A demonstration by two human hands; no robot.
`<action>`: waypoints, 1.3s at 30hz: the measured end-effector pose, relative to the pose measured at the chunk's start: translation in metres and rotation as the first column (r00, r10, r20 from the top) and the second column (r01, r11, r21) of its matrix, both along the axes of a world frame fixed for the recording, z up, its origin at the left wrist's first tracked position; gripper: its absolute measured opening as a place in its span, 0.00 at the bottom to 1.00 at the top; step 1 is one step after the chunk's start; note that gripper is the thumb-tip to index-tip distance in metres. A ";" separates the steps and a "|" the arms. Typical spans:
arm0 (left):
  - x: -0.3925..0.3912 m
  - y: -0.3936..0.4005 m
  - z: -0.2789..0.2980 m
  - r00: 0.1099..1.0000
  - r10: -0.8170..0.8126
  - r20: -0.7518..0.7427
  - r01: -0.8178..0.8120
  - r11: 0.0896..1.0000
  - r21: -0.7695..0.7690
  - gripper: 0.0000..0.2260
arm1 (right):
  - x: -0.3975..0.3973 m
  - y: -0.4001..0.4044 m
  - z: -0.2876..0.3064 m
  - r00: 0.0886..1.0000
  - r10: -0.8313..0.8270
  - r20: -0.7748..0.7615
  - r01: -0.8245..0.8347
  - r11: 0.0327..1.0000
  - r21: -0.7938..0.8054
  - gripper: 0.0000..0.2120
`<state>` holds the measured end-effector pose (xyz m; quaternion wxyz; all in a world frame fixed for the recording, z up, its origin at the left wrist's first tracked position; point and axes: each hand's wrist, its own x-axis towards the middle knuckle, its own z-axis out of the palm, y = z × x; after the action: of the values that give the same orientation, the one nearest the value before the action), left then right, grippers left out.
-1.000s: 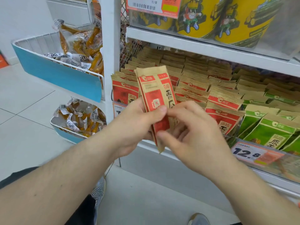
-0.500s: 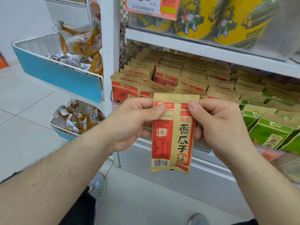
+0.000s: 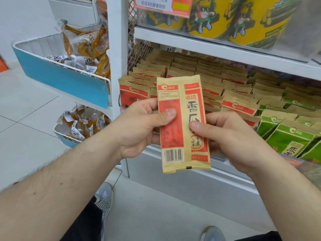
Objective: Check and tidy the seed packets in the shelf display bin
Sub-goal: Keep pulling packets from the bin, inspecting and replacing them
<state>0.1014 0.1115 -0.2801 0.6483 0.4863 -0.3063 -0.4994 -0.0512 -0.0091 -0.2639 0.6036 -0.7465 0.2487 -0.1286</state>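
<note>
Kraft-brown and red, one seed packet was up in front of the shelf bin, held upright with its printed back and barcode turned to the person, and that looked like a check of the label. Left hand gripped the packet's left edge, thumb pressed flat on the red panel, fingers curled behind. Right hand pinched the right edge, thumb on the face near the middle, so the packet sat flat and steady between both. Behind it the red packets stood in leaning rows toward the bin's left side, green packets toward its right front corner, with a gap likely waiting near the front left. Yellow tubs sat on the shelf above, and a blue-fronted wire basket of wrapped snacks hung off to the left.
</note>
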 end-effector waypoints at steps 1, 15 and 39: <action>0.001 0.001 0.001 1.000 -0.006 -0.017 0.006 1.000 -0.004 0.18 | 0.000 0.001 -0.001 1.000 0.011 -0.007 -0.011 1.000 0.003 0.19; 0.010 0.003 -0.001 0.989 -0.100 -0.107 0.094 0.994 -0.058 0.23 | -0.008 -0.019 -0.005 0.942 0.266 0.202 -0.317 0.905 0.284 0.32; 0.012 0.003 -0.007 0.954 0.214 0.211 -0.217 0.976 -0.005 0.23 | 0.020 0.002 -0.036 0.986 -0.118 0.120 0.079 0.954 0.288 0.22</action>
<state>0.1133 0.1147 -0.2868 0.6584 0.5727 -0.3137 -0.3742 -0.0312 -0.0067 -0.2995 0.7123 -0.6288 0.2599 -0.1724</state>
